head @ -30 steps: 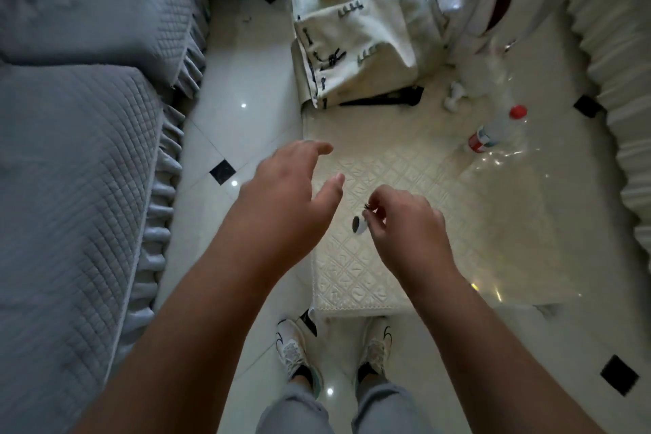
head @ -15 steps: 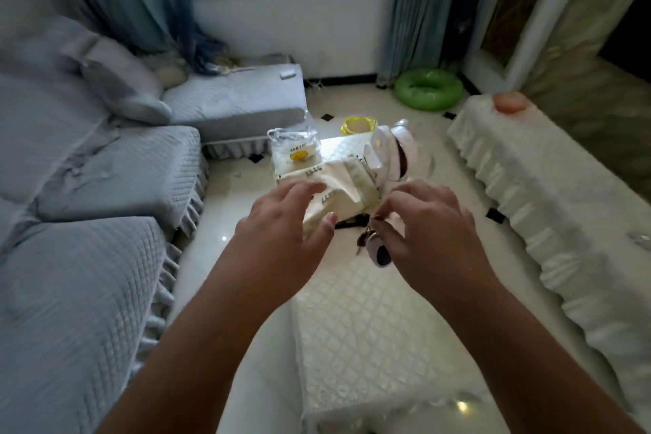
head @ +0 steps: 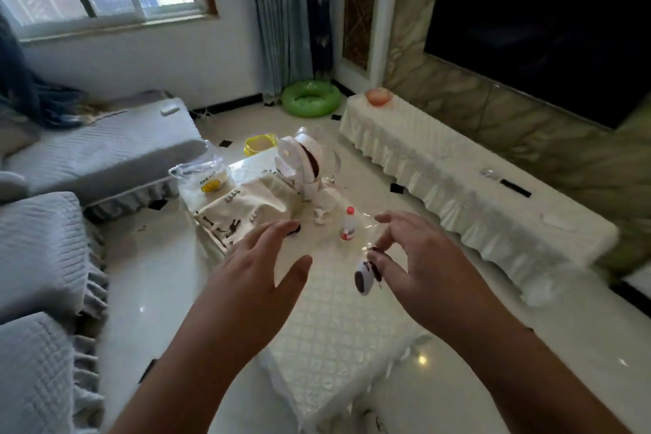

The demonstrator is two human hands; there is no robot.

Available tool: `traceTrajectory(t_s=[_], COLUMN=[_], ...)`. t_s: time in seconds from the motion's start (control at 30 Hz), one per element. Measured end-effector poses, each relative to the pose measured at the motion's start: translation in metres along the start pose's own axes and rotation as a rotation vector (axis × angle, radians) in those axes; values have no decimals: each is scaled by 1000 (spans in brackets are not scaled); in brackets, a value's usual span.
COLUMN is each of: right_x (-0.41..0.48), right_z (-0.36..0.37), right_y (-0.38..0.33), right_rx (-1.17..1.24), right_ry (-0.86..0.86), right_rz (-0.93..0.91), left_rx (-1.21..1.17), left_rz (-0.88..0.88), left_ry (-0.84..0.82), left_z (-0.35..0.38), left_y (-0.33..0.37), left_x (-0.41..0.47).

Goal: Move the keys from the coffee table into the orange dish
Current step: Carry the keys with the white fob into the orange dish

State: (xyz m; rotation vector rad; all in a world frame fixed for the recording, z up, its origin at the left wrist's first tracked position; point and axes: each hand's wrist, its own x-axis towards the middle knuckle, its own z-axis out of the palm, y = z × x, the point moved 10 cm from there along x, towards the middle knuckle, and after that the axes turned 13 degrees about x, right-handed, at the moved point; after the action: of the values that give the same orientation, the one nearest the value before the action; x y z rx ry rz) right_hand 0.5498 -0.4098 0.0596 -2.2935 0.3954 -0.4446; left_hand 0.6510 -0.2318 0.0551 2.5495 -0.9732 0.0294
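The keys (head: 366,275), with a white and dark oval fob, hang from the pinched thumb and finger of my right hand (head: 419,264) above the coffee table (head: 338,321), which has a white quilted cover. My left hand (head: 257,278) hovers open beside it, fingers spread, holding nothing. The orange dish (head: 378,96) sits far off on the near end of a long low cabinet (head: 458,187) draped in white cloth, below a dark screen.
On the coffee table's far half lie a cream cloth bag (head: 246,211), a plastic bag (head: 204,176), a white toy robot (head: 303,166) and a small red-capped bottle (head: 348,224). Grey sofas (head: 42,257) line the left. A green swim ring (head: 310,98) lies on the floor.
My view has lifted from the table top to the room and turned right. My right hand has raised the keys off the table and carried them rightwards; my left hand stays open.
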Motion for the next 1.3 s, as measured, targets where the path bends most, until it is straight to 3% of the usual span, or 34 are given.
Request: traceTrajectory(t_s=[0.33,0.5,0.7,1.0,1.3], right_x=[-105,-144,-176,-185,-150], right_z=[-87,-154,-235,-323,-347], right_y=[61,100,157,228,306], right_rx=[15,-30,-46,-109,-113], right_ry=[258,407,460,416,318], right_rz=[267,300,339,335,356], left_rx=[-56,-58,-34,-52,-48], left_rz=[316,464,554,506,441], left_ry=[-121,-143,-156,-148,-169], left_z=[57,82,120,174,218], left_y=[112,202,305,401,440], left_x=[-5,-4,-1,15,71])
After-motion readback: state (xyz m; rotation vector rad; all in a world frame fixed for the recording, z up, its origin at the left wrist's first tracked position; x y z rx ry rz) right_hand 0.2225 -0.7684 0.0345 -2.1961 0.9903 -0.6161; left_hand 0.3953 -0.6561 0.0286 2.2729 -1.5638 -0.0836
